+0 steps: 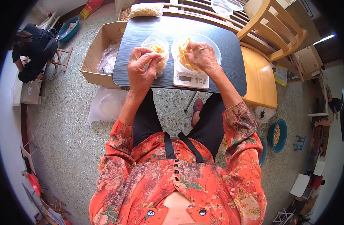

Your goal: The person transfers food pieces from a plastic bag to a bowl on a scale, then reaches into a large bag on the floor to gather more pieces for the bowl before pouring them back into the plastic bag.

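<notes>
Orange floral sleeves (239,127) led from the seated person to a small dark desk (228,63). At the desk's near edge stood a white digital scale (190,79), its display turned toward the person, evidently so it could be read while working. A clear bowl (215,45) sat on the scale's platform and held yellow crisp pieces (184,58). The right hand (202,56) rested inside the bowl with its fingers curled down onto the pieces; whether it pinched any could not be told. Just left of the scale, close against the bowl, a plastic bag (159,44) stood partly filled with the same pieces. The left hand (141,69) pinched the bag's rim between thumb and fingertips, apparently to hold the mouth open and the bag upright. Beyond the far edge lay a full packet (145,10). Off the left edge an open cardboard box (95,56) stood on the floor, and a wooden chair (277,30) stood off the far right corner.
</notes>
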A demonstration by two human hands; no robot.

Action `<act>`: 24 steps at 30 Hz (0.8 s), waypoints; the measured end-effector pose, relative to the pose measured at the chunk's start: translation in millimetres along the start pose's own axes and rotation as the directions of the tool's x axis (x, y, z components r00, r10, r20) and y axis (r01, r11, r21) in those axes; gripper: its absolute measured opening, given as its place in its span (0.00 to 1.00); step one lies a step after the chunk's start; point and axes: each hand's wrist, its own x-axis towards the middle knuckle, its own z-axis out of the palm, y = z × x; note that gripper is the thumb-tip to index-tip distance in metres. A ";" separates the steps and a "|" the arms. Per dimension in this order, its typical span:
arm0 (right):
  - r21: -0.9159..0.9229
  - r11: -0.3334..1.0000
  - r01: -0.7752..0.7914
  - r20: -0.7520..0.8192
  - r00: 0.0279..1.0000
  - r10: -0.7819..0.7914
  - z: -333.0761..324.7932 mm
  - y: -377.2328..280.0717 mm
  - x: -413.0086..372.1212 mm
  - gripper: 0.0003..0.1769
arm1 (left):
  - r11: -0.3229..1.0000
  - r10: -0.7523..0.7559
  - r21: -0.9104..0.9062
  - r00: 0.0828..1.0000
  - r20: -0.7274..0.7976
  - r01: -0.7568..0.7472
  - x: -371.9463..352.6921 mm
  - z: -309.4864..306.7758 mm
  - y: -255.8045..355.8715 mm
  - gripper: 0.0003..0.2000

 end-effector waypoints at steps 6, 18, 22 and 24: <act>0.260 0.965 0.023 -0.076 0.997 -0.003 -5.9 21.8 -2.0 0.09 | 1.000 -0.008 -0.008 1.000 0.002 0.008 -0.9 0.7 -0.9 0.06; 0.936 -0.176 -0.306 0.346 0.893 0.287 -33.1 51.8 -15.0 0.15 | 0.999 0.008 -0.037 0.996 0.084 -0.005 0.8 0.6 -0.3 0.07; 0.953 -0.137 -0.271 0.296 0.930 0.217 -37.4 44.2 -18.7 0.14 | 0.999 0.044 -0.034 0.995 0.085 -0.041 5.2 2.3 0.6 0.07; 0.962 -0.083 -0.260 0.272 0.937 0.220 -41.6 35.4 -18.8 0.13 | 0.999 0.047 -0.022 0.994 0.100 -0.045 6.5 1.8 -0.2 0.07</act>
